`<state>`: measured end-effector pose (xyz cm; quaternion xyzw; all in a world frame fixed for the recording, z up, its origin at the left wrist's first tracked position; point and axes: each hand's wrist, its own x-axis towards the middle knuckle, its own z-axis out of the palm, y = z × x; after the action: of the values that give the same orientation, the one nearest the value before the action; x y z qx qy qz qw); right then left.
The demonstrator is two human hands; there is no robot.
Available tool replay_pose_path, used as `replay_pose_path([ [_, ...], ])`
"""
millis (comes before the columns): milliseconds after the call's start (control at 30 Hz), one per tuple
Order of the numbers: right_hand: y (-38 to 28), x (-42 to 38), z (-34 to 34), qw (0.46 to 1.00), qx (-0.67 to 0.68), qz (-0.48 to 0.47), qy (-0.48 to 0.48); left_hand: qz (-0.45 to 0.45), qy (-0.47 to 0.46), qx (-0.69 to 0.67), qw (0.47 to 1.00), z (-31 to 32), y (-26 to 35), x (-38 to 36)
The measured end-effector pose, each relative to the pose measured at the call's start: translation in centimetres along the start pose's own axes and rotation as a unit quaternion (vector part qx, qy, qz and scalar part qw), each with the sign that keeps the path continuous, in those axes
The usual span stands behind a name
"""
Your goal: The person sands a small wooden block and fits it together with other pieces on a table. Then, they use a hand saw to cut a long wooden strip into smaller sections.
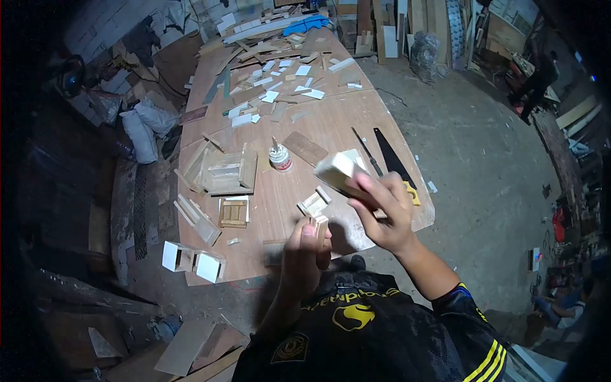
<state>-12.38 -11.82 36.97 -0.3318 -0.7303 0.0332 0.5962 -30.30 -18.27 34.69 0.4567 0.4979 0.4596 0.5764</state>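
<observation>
My right hand [388,213] is raised over the table's near right part, fingers closed round a pale wooden block [344,168]. Lower and to its left, my left hand [299,254] pinches a small wooden piece [321,223] upright between thumb and fingers; its exact shape is partly hidden. Just beyond the left hand lies a small wooden frame [313,202]. A white jar [280,159] with a brush handle sticking out stands farther back, beside a flat brown board [305,148]. The block is held apart from the small piece.
Left on the table [267,197] are a wooden box assembly [229,181], a slatted panel [234,212] and white-faced pieces [208,266]. A handsaw [389,153] and a thin dark tool [367,151] lie right. Offcuts [273,86] cover the far end. People are at the far right.
</observation>
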Motion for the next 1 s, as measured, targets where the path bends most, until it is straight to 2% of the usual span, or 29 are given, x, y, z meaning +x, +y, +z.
replay_pose_path([
  [67, -0.8, -1.3, -1.2, 0.990, 0.044, -0.124, -0.043, 0.004, 0.007, -0.019, 1.000, 0.3, 0.1, 0.1],
  [133, -1.4, -1.9, -2.1, 0.974, 0.050, -0.186, -0.120, -0.007, 0.012, -0.033, 0.999, 0.3, 0.0, -0.2],
  [200, 0.2, -1.4, -1.6, 0.989, 0.034, -0.111, -0.090, 0.026, -0.045, 0.028, 0.998, -0.5, -0.1, 0.3],
  [233, 0.8, -0.9, -1.7, 0.997, -0.045, -0.043, -0.045, -0.052, -0.111, -0.096, 0.988, -1.8, -0.2, 0.5],
  [267, 0.5, -0.6, -2.2, 0.999, 0.007, 0.046, -0.018, -0.048, -0.115, -0.095, 0.988, -1.4, -0.1, 0.7],
  [300, 0.1, -0.5, -2.1, 0.993, 0.075, 0.088, 0.034, 0.093, -0.078, 0.071, 0.990, -0.7, -0.1, 0.8],
  [333, -0.3, -0.6, -2.2, 0.977, 0.143, 0.131, 0.084, 0.226, -0.035, 0.232, 0.945, -0.2, -0.1, 0.8],
  [367, -0.7, -1.1, -2.9, 0.974, 0.166, 0.153, 0.037, 0.229, -0.022, 0.198, 0.953, 0.0, 0.0, 1.0],
  [400, -0.9, -1.0, -3.3, 0.973, 0.163, 0.156, 0.037, 0.227, -0.026, 0.197, 0.953, 0.2, 0.2, 1.0],
  [467, -1.3, -0.4, -4.2, 0.984, 0.142, 0.087, -0.067, 0.261, -0.022, 0.197, 0.945, 0.4, 0.6, 1.4],
  [633, -1.0, -0.5, -4.5, 0.985, 0.132, 0.100, -0.052, 0.274, -0.016, 0.233, 0.933, 0.7, 1.0, 1.8],
  [700, -1.3, -0.6, -5.0, 0.987, 0.119, 0.010, -0.108, 0.226, -0.026, 0.180, 0.957, 1.1, 1.5, 1.5],
  [867, -0.1, -0.1, -5.0, 0.987, 0.033, 0.056, -0.146, 0.275, -0.022, 0.196, 0.941, 1.5, 0.2, 1.6],
  [933, -0.8, -0.6, -5.3, 0.988, 0.117, 0.079, -0.057, 0.261, -0.018, 0.234, 0.936, 1.6, 0.6, 1.9],
  [967, -1.5, -0.4, -5.5, 0.985, 0.144, 0.047, -0.085, 0.259, -0.014, 0.235, 0.937, 1.7, 0.7, 1.9],
  [1000, -1.3, -0.6, -5.4, 0.984, 0.107, 0.021, -0.143, 0.256, -0.014, 0.243, 0.936, 1.7, 0.9, 2.0],
])
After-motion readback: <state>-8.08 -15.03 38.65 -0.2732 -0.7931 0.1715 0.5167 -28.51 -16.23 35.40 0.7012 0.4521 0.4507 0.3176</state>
